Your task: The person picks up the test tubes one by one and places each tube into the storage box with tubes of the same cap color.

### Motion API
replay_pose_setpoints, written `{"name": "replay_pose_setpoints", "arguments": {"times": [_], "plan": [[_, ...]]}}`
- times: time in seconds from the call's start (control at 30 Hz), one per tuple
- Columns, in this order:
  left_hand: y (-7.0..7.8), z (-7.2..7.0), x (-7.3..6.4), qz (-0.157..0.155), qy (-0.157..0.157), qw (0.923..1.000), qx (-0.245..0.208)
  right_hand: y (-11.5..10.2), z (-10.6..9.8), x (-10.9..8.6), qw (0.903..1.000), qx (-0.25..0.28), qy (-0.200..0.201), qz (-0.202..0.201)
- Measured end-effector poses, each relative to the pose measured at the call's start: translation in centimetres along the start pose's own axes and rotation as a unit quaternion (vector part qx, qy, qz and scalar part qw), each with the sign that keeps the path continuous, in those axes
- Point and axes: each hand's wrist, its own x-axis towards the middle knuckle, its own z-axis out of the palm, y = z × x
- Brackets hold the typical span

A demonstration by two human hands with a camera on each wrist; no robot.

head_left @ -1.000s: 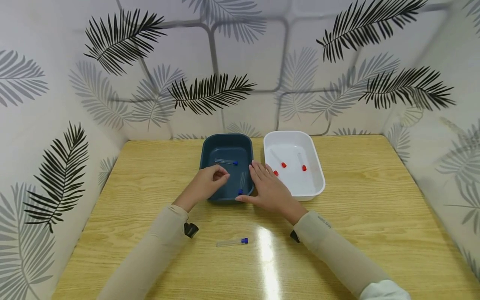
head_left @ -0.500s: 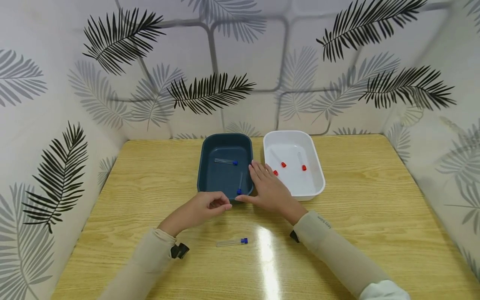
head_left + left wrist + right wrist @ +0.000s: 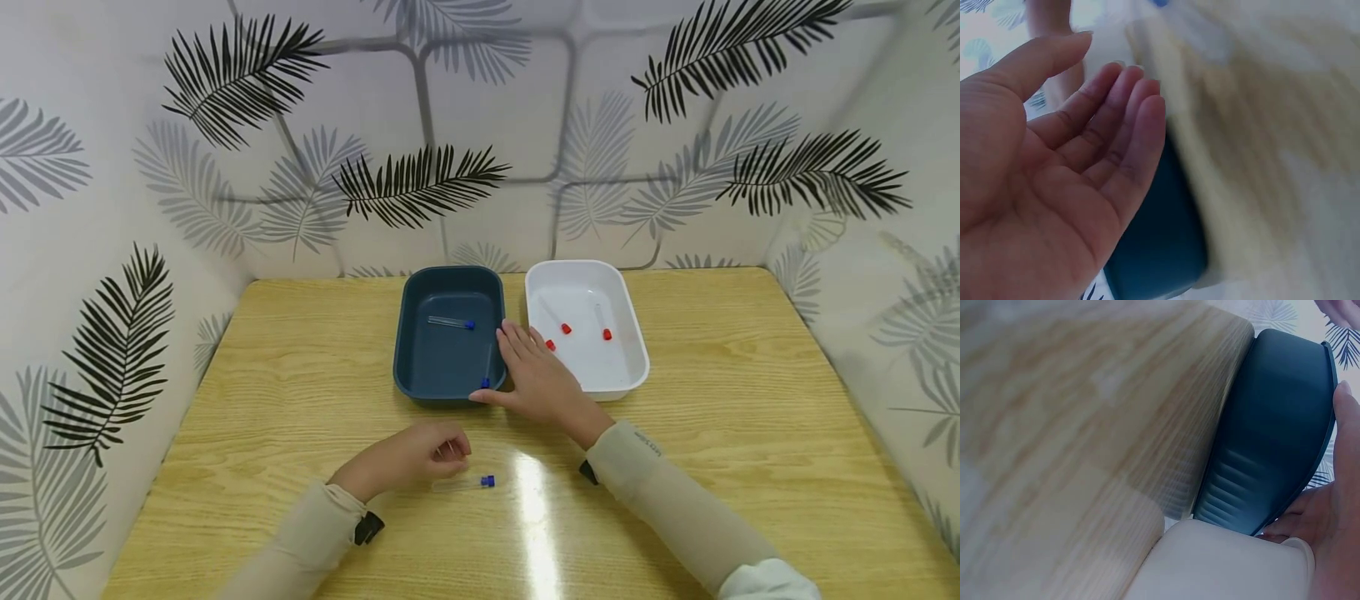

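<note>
Empty and with loosely bent fingers, my left hand (image 3: 416, 457) hovers just behind a clear tube with a blue cap (image 3: 488, 481) lying on the table. The left wrist view also shows the bare palm of that hand (image 3: 1066, 169), thumb apart from the fingers. My right hand (image 3: 543, 383) rests on the near right corner of a dark blue tray (image 3: 401, 367). In the right wrist view its thumb lies on the tray's rim (image 3: 1329, 444). Inside that tray are two blue-capped tubes, one lying crosswise (image 3: 450, 322) and one by the right wall (image 3: 487, 371).
A white tray (image 3: 637, 350) stands right of the dark blue one and holds tubes with red caps (image 3: 566, 328). Both trays are near the back of the wooden table (image 3: 300, 367). Behind them is a leaf-patterned wall (image 3: 495, 108).
My left hand has drawn back out of the dark blue tray toward the front, to the tube on the table. The right hand has stayed at the tray's corner.
</note>
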Motion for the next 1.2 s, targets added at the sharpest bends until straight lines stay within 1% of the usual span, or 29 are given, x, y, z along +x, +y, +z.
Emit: {"name": "replay_pose_setpoints", "arguments": {"times": [0.1, 0.2, 0.4, 0.53, 0.67, 0.93, 1.2], "plan": [[-0.2, 0.8, 0.2, -0.001, -0.012, 0.9999, 0.006, -0.1, -0.1, -0.1, 1.0000, 0.002, 0.000, 0.004], [-0.2, 1.3, 0.3, -0.004, -0.014, 0.9999, 0.004, -0.1, -0.2, -0.1, 1.0000, 0.004, 0.001, 0.005], [-0.1, 2.1, 0.3, -0.012, -0.002, 0.9999, 0.010, -0.1, -0.2, -0.1, 1.0000, 0.003, -0.001, 0.001], [-0.1, 2.5, 0.3, -0.007, 0.011, 0.9996, 0.026, -0.1, -0.2, -0.1, 1.0000, 0.000, -0.001, 0.003], [-0.2, 2.9, 0.4, -0.010, 0.021, 0.9992, 0.033, -0.1, -0.3, -0.1, 1.0000, 0.000, -0.004, 0.002], [-0.1, 3.4, 0.5, -0.020, 0.026, 0.9992, 0.025, -0.2, -0.4, -0.1, 1.0000, 0.000, -0.007, 0.001], [-0.2, 3.6, 0.7, -0.015, 0.029, 0.9985, 0.045, -0.2, -0.4, -0.2, 0.9999, -0.005, -0.011, 0.003]]}}
